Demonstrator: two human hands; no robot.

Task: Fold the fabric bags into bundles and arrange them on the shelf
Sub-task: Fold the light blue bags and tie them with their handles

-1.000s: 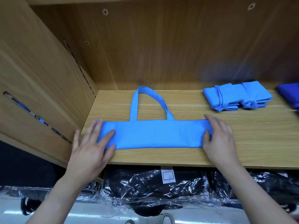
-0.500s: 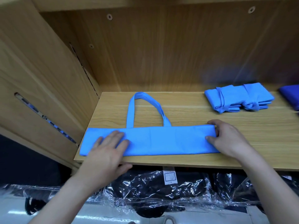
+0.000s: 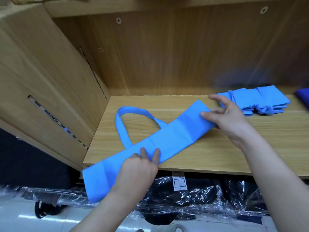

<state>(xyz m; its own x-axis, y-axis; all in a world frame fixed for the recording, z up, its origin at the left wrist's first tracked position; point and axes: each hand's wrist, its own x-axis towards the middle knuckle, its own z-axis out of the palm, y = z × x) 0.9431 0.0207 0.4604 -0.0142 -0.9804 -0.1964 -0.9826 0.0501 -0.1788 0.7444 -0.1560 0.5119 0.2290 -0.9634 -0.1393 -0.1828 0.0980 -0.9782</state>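
A light blue fabric bag [image 3: 173, 138], folded into a long strip, lies slanted across the wooden shelf [image 3: 217, 153]. Its left end hangs over the shelf's front edge, and its handle loop [image 3: 132, 111] lies flat behind it. My left hand [image 3: 140, 166] grips the strip near the front edge, two fingers on top. My right hand [image 3: 229, 118] pinches the strip's far right end and holds it a little above the shelf. A finished light blue bundle [image 3: 260, 101] sits at the back right.
A dark blue fabric piece [image 3: 303, 96] shows at the far right edge of the shelf. Black goods wrapped in clear plastic [image 3: 192, 193] fill the space below the shelf. A wooden side panel [image 3: 50, 77] closes the left, and a wooden back wall stands behind.
The strip lay straight along the front edge; it now slants, left end pulled off the shelf, right end lifted and moved back. Both hands went from pressing it flat to gripping it.
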